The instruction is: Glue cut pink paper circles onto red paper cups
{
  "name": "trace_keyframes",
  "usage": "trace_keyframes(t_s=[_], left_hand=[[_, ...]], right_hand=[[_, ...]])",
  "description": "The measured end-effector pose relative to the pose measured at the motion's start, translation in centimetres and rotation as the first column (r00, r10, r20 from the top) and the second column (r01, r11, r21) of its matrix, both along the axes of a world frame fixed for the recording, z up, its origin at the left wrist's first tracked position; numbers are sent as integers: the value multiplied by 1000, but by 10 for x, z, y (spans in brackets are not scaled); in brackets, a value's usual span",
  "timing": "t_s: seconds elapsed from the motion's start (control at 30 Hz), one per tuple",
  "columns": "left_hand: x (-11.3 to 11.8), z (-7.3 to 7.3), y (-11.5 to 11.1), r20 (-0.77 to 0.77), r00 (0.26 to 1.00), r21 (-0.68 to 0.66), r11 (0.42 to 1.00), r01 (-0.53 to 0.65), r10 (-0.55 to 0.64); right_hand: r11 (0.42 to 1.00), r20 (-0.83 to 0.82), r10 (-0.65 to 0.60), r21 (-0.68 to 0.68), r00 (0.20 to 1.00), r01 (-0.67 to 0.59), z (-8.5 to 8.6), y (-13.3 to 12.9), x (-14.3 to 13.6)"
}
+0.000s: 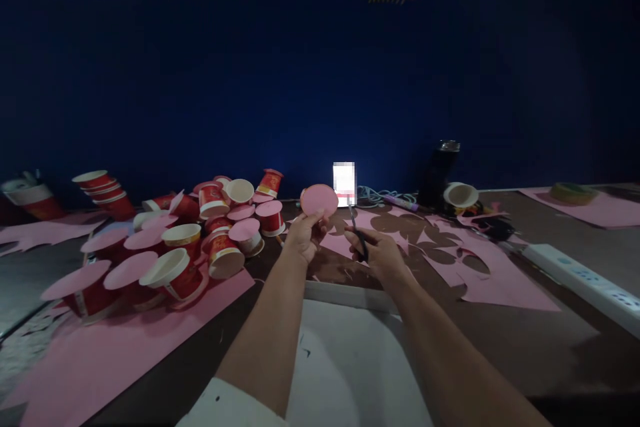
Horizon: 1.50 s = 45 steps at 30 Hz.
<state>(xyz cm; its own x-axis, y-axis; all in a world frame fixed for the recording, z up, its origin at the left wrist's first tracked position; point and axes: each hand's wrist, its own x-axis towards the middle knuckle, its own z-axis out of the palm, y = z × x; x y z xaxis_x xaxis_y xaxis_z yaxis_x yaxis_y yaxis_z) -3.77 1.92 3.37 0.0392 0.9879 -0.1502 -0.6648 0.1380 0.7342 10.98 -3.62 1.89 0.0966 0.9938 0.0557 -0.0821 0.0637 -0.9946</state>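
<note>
Near the middle of the view, my left hand point(306, 235) pinches a round pink paper disc point(320, 201) at its lower edge. The disc is tilted up and hides part of what is behind it. To its right, my right hand point(377, 250) is closed around the handles of dark scissors point(356, 230), whose blades point up and away from me. Disc and scissors are apart. Beneath and behind my hands lie cut pink paper scraps point(385, 223). A bright, blurred-out screen point(345, 181) stands just behind, between the disc and the scissors.
Red paper cups point(270, 217), several topped with pink discs, crowd the left over a pink sheet point(115, 360). At right are a dark bottle point(440, 170), a tipped cup point(461, 195), tape point(573, 193) and a power strip point(585, 280). A white board point(350, 360) lies nearest me.
</note>
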Motion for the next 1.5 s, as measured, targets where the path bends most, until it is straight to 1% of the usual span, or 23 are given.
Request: trace_keyframes(t_s=[0.13, 0.27, 0.4, 0.57, 0.83, 1.03, 1.27, 1.4, 1.5], left_hand=[[-2, -1, 5, 121, 991, -8, 998, -56, 57], [-2, 2, 5, 163, 980, -23, 994, -108, 110], [-2, 3, 4, 175, 979, -22, 995, -100, 102], [-1, 2, 4, 182, 979, 20, 995, -94, 89], [-2, 8, -2, 230, 972, 37, 997, -66, 55], [-2, 11, -3, 200, 980, 24, 999, -28, 23], [-2, 6, -1, 172, 985, 110, 994, -27, 8], [-1, 1, 2, 99, 995, 174, 984, -32, 15], [1, -1, 4, 42, 998, 216, 975, -53, 45]], right_hand=[[998, 14, 25, -54, 1000, -24, 0, -2, -2], [998, 16, 49, -49, 999, -48, 1, -3, -5], [997, 3, 71, -41, 997, -71, -1, -2, -6], [995, 14, 100, -29, 995, -99, -5, 0, -4], [996, 90, 87, -40, 992, -83, 0, -4, -5], [995, 89, 100, -39, 991, -97, 0, -4, -5], [995, 107, 92, -51, 990, -87, 1, -5, -7], [994, 101, 101, -54, 990, -96, 3, -5, -8], [994, 122, 101, -63, 987, -93, 6, -7, -9]])
